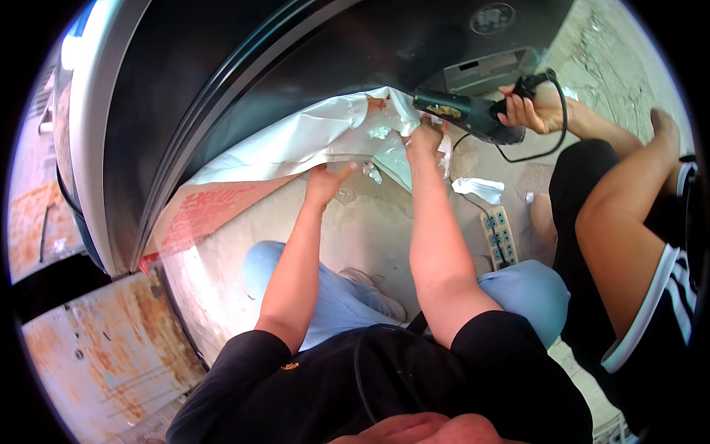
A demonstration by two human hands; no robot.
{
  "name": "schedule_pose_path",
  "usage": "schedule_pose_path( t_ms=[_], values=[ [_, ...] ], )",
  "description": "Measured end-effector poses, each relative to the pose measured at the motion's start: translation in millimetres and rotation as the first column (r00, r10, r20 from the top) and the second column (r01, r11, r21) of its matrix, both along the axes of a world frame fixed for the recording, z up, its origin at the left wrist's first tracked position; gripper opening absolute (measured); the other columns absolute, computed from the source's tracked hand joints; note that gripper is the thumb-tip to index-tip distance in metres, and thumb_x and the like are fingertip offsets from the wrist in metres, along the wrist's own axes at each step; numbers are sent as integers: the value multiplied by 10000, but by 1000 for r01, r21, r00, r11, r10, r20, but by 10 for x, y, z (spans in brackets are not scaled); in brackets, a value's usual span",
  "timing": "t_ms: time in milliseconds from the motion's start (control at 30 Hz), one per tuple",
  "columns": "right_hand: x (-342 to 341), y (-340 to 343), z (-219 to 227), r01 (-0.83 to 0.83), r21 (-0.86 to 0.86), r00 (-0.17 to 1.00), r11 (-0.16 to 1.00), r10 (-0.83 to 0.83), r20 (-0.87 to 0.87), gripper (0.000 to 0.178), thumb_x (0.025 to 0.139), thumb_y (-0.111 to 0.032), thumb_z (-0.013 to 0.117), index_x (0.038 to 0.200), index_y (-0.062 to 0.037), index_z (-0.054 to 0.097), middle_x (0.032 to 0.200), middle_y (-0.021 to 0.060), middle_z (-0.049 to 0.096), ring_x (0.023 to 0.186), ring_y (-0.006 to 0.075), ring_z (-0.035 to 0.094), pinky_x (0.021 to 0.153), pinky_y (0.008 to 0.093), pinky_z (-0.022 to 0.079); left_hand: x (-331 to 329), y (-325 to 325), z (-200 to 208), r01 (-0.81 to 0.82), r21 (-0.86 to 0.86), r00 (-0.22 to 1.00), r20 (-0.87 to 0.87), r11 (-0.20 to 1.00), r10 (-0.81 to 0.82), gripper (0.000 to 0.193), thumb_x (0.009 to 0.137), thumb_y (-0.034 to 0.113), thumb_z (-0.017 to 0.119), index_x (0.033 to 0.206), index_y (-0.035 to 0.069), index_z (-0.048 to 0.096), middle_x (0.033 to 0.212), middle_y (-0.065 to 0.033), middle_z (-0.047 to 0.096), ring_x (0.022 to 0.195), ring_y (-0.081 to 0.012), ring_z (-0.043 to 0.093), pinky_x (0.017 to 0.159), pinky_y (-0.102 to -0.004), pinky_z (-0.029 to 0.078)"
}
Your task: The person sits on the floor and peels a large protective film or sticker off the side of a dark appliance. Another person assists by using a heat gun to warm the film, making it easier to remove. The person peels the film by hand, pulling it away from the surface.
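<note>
A sheet of white film [296, 140], creased and partly peeled, hangs loose from the lower edge of a large glossy black cabinet [355, 59]. My left hand [323, 185] is beneath the sheet's edge with its thumb spread away; its other fingers are partly covered by the film. At the sheet's right end, my right hand [424, 140] pinches the torn film. Just above it, the nozzle of a black hair dryer [462, 113] points left at the film. A co-worker's hand [536, 109] grips the dryer's handle.
A beige power strip [500, 237] lies on the floor by my right knee, with a cord plugged in. A crumpled white scrap [479, 189] is near it. The co-worker's bare leg [621, 222] is close on the right. A rusty metal panel [111, 355] stands lower left.
</note>
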State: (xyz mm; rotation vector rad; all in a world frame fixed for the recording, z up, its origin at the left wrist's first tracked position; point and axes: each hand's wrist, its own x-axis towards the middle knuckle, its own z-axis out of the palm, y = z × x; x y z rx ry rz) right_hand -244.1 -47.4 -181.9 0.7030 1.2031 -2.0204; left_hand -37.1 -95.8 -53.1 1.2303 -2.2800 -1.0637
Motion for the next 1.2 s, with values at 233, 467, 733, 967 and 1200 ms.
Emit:
schedule_pose_path(
  t_ms=[233,467,733,967,1200],
  values=[
    [6,20,70,-134,269,977,954,173,-124,505,1020,-335,548,1288,91,511,1271,239,601,922,317,661,616,402,534,-1203,373,252,168,112,926,-360,979,-118,450,881,187,780,1247,-8,604,1184,-70,643,1041,-169,586,921,-298,466],
    [89,-73,13,-174,425,955,888,258,-149,580,1016,-385,533,1324,105,502,1229,256,624,990,346,661,732,417,542,-1493,252,-135,-22,354,884,-430,935,183,224,905,131,742,1048,37,597,921,-12,611,779,-93,550,676,-278,453],
    [165,-129,-214,-107,395,969,912,184,-162,508,1013,-348,531,1240,107,556,1113,222,660,900,296,664,669,388,528,-1543,342,3,-40,130,957,-282,991,76,227,928,132,706,1075,9,585,883,-49,626,737,-126,574,661,-304,472],
    [187,-105,-190,-97,312,976,945,152,-157,507,1026,-358,502,1130,131,580,964,272,633,823,364,599,715,407,441,-1457,322,-126,15,39,908,-420,999,2,257,939,140,696,1114,-3,574,947,-76,633,736,-135,583,648,-316,486],
    [155,-3,-3,-52,192,989,980,77,-123,491,1029,-341,512,1154,130,575,955,239,646,810,311,610,696,389,445,-1438,352,-41,61,83,933,-358,995,-28,330,952,161,677,1199,-19,552,1087,-110,632,963,-191,582,887,-330,467]
  ],
)
